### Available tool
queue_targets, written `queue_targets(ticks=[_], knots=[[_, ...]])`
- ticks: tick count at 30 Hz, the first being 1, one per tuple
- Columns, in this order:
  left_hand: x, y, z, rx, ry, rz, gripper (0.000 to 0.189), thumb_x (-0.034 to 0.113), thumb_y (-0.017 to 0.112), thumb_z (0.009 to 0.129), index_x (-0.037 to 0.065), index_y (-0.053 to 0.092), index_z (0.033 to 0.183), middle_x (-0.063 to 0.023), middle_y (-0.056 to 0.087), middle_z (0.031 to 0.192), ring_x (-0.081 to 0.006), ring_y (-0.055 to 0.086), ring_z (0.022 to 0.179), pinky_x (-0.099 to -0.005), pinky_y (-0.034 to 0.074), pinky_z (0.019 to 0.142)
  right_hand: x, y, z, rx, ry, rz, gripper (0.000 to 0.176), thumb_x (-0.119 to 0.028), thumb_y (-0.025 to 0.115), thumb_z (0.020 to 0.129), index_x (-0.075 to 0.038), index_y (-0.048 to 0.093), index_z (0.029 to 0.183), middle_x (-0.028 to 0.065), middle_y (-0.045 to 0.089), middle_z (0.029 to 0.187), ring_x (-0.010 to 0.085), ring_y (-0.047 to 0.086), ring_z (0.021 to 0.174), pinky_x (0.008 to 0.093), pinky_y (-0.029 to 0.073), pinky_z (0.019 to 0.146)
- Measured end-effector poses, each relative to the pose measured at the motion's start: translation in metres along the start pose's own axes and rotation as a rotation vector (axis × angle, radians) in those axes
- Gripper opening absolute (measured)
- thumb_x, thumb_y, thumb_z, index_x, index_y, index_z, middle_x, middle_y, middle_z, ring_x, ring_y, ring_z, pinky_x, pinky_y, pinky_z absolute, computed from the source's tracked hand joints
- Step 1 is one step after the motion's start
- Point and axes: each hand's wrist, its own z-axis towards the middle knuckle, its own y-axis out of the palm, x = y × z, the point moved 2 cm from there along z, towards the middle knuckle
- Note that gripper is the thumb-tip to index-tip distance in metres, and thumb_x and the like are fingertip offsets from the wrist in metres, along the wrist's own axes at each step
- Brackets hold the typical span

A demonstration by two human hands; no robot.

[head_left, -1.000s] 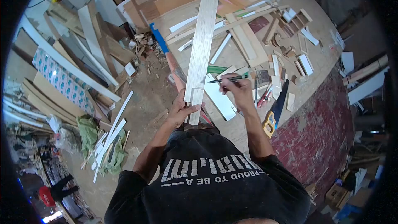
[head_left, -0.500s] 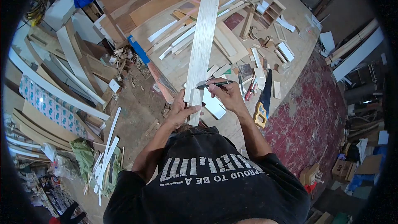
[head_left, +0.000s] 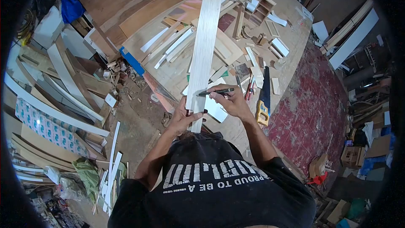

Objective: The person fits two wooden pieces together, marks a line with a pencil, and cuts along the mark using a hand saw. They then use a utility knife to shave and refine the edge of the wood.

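Observation:
Two long pale wooden strips [head_left: 204, 42], one lying over the other, run from near my chest up past the worktable. My left hand [head_left: 185, 117] grips their near end, with the thumb across the top. In my right hand [head_left: 231, 99] is a black pen [head_left: 217, 91], its tip at the surface of the wood just above my left thumb. Beneath the strips a white panel [head_left: 216, 109] shows in part.
On the worktable [head_left: 168, 74] lie a handsaw [head_left: 264, 97] with a yellow handle, a small wooden box [head_left: 265, 7], red-handled tools and many offcuts. Curved boards [head_left: 55, 107] lean at the left. Scraps litter the floor.
The view has shifted slightly, so the table and floor items appear further left. Both hands keep their hold, and the pen tip stays at the wood.

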Motion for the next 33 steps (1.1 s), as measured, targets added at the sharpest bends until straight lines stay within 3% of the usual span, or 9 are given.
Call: queue_targets(ticks=[14, 16, 19, 20, 23, 27, 29, 31, 33], knots=[[0.003, -0.008, -0.006, -0.044, -0.022, -0.023, 0.059, -0.003, 0.074, 0.086, 0.004, 0.042, 0.135, -0.0112, 0.061, 0.124, -0.0234, 0.068, 0.109, -0.0366, 0.056, 0.094, -0.008, 0.01, 0.002, -0.023, 0.032, -0.048, 0.017, -0.01, 0.069, 0.094, 0.002, 0.075, 0.105, 0.0077, 0.074, 0.092, 0.0091, 0.06, 0.078, 0.0258, 0.047, 0.067], [-0.002, -0.009, -0.006, -0.051, -0.027, -0.014, 0.059, -0.003, 0.073, 0.086, 0.004, 0.041, 0.135, -0.0112, 0.061, 0.125, -0.0235, 0.067, 0.11, -0.0367, 0.056, 0.094, -0.014, 0.011, 0.004, -0.032, -0.039, -0.047, 0.017, -0.009, 0.069, 0.093, 0.003, 0.075, 0.103, 0.0103, 0.074, 0.092, 0.0128, 0.063, 0.079, 0.0292, 0.049, 0.069], [-0.01, -0.015, -0.008, -0.05, -0.034, 0.047, 0.059, -0.003, 0.073, 0.086, 0.004, 0.041, 0.135, -0.0113, 0.06, 0.125, -0.024, 0.067, 0.11, -0.0367, 0.056, 0.094, -0.019, 0.0, 0.003, -0.083, -0.118, -0.205, 0.014, -0.008, 0.067, 0.095, 0.004, 0.072, 0.102, 0.009, 0.072, 0.091, 0.01, 0.063, 0.079, 0.0269, 0.049, 0.068], [-0.013, -0.017, -0.009, -0.041, -0.032, 0.095, 0.059, -0.002, 0.073, 0.087, 0.004, 0.041, 0.135, -0.0114, 0.06, 0.125, -0.0245, 0.067, 0.111, -0.0368, 0.056, 0.094, -0.026, -0.008, -0.005, -0.105, 0.096, -0.238, 0.012, -0.005, 0.065, 0.095, 0.005, 0.069, 0.1, 0.0096, 0.07, 0.087, 0.0121, 0.064, 0.073, 0.0293, 0.05, 0.066], [-0.021, -0.022, -0.006, -0.033, -0.032, 0.037, 0.06, -0.002, 0.074, 0.087, 0.004, 0.041, 0.136, -0.0111, 0.06, 0.125, -0.025, 0.067, 0.111, -0.0368, 0.056, 0.095, -0.005, -0.026, -0.014, -0.036, 0.029, -0.387, 0.014, -0.008, 0.068, 0.091, 0.005, 0.072, 0.096, 0.0142, 0.072, 0.088, 0.0202, 0.066, 0.073, 0.0329, 0.051, 0.065], [-0.018, -0.02, 0.001, -0.042, 0.061, 0.108, 0.058, -0.005, 0.069, 0.088, 0.003, 0.04, 0.138, -0.0113, 0.059, 0.125, -0.021, 0.067, 0.107, -0.036, 0.055, 0.095, -0.025, -0.016, -0.022, 0.069, 0.057, -0.273, 0.014, -0.006, 0.068, 0.091, 0.004, 0.072, 0.1, 0.0141, 0.073, 0.09, 0.0184, 0.066, 0.074, 0.0303, 0.05, 0.064], [-0.023, -0.023, 0.003, -0.054, 0.067, 0.074, 0.058, -0.005, 0.067, 0.089, 0.004, 0.04, 0.139, -0.0117, 0.064, 0.119, -0.0171, 0.067, 0.101, -0.0306, 0.056, 0.087, -0.036, -0.003, -0.023, 0.097, 0.007, -0.298, 0.014, -0.005, 0.068, 0.091, 0.003, 0.072, 0.102, 0.0137, 0.073, 0.09, 0.0176, 0.066, 0.074, 0.0297, 0.049, 0.064], [-0.01, -0.013, 0.002, 0.057, -0.118, 0.196, 0.057, -0.004, 0.067, 0.089, 0.007, 0.041, 0.139, -0.0113, 0.07, 0.11, -0.0136, 0.068, 0.094, -0.0248, 0.057, 0.078, -0.042, 0.007, -0.025, 0.127, -0.049, -0.327, 0.015, -0.005, 0.068, 0.09, 0.003, 0.072, 0.103, 0.0133, 0.072, 0.091, 0.0167, 0.065, 0.074, 0.0291, 0.049, 0.065], [-0.009, -0.007, 0.003, 0.082, -0.098, 0.131, 0.056, -0.003, 0.069, 0.088, 0.009, 0.043, 0.137, -0.0085, 0.067, 0.108, -0.0126, 0.066, 0.091, -0.0254, 0.056, 0.073, -0.044, 0.017, -0.031, 0.142, 0.019, -0.352, 0.016, -0.003, 0.069, 0.09, 0.003, 0.073, 0.104, 0.0132, 0.072, 0.092, 0.0157, 0.066, 0.077, 0.0279, 0.049, 0.067]])
